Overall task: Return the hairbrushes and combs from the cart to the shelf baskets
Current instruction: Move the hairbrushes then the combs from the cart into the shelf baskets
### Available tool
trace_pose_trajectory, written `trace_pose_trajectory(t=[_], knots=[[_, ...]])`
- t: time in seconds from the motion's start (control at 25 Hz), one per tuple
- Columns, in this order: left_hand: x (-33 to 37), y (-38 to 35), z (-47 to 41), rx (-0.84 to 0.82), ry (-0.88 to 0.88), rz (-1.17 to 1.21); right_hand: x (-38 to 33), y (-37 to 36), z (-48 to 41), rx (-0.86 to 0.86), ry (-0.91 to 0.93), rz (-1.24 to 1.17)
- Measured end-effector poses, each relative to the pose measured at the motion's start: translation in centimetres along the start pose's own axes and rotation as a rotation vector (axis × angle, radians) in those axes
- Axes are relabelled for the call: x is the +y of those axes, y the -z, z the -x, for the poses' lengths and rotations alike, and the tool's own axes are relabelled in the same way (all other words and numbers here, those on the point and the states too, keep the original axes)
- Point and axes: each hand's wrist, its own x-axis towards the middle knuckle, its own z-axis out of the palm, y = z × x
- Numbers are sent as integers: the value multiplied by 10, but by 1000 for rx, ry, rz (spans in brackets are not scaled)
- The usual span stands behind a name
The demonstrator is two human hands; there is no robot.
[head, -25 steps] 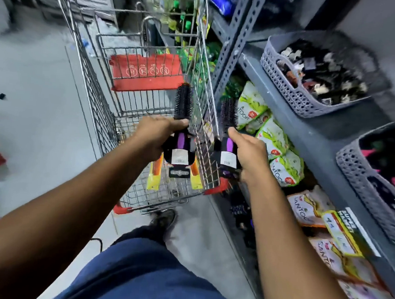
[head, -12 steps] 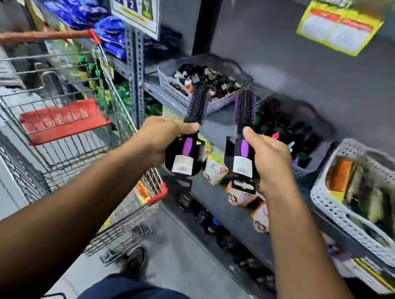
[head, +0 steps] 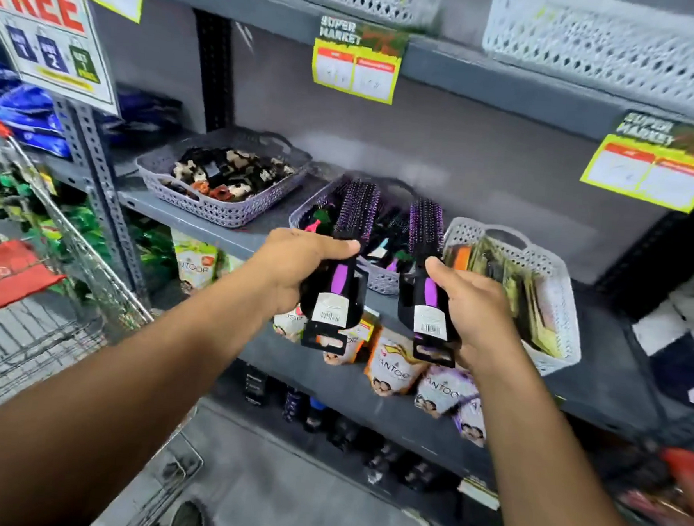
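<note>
My left hand grips a black and purple round hairbrush by its handle, bristles pointing up toward the shelf. My right hand holds a second, matching round hairbrush the same way. Both brushes hover in front of the middle grey basket, which holds dark brushes and combs. The wire cart with its red seat flap stands at the left edge.
A grey basket of hair clips sits left on the same shelf, a white basket of flat packets right. Pouches lie on the shelf below, bottles lower still. White baskets line the shelf above. Price tags hang from shelf edges.
The view has swung right and up from the cart to the shelf. Both hands have carried their brushes forward until they sit in front of the middle basket.
</note>
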Motion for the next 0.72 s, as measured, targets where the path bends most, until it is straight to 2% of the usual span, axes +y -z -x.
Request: trace_pose_trajectory(t=[0.36,0.72], knots=[[-13,-50,-42,-100,61,-80,10,46,-16,156,-102,-28],[5,-52,-106,-93,33,-150,13,17,-69,164,-145,-33]])
